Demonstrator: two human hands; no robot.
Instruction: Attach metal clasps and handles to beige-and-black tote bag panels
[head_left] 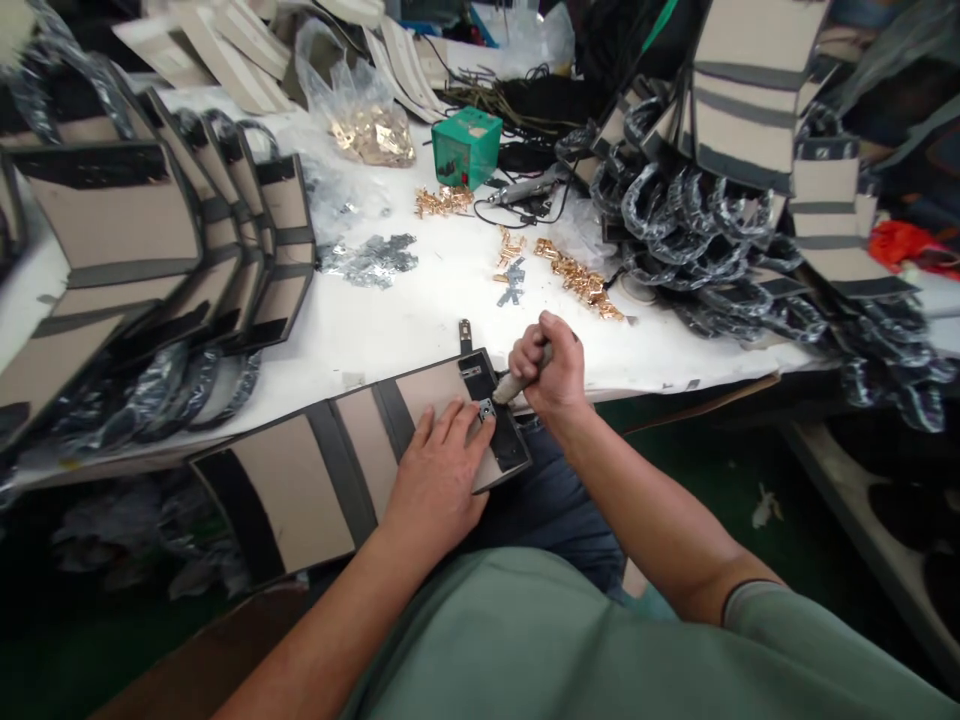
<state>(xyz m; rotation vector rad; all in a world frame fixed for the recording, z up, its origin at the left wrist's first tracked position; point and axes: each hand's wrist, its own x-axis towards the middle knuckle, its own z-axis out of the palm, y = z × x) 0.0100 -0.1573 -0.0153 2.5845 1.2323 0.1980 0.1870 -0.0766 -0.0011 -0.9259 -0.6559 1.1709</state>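
A long beige panel with dark bands (292, 490) lies slanted across my lap and the table's front edge. My left hand (444, 470) rests flat on it with the fingers stretched out. Its fingertips touch a small metal plate (487, 411) on the panel's black end strip (510, 445). My right hand (553, 370) is closed in a fist around a hand tool with a thick greyish handle (512, 388). The tool points down at the black strip beside the plate; its tip is too small to make out. A short strap with a metal fitting (466, 336) sticks out from the panel's far edge.
Similar folded panels with plastic-wrapped handles stand at left (112, 215) and are heaped at right (690, 220). On the white table (375, 330) are silver plates (371, 260), gold-coloured pieces (581, 280), a green box (466, 148), a corded pen-shaped tool (523, 188) and a plastic bag (367, 125).
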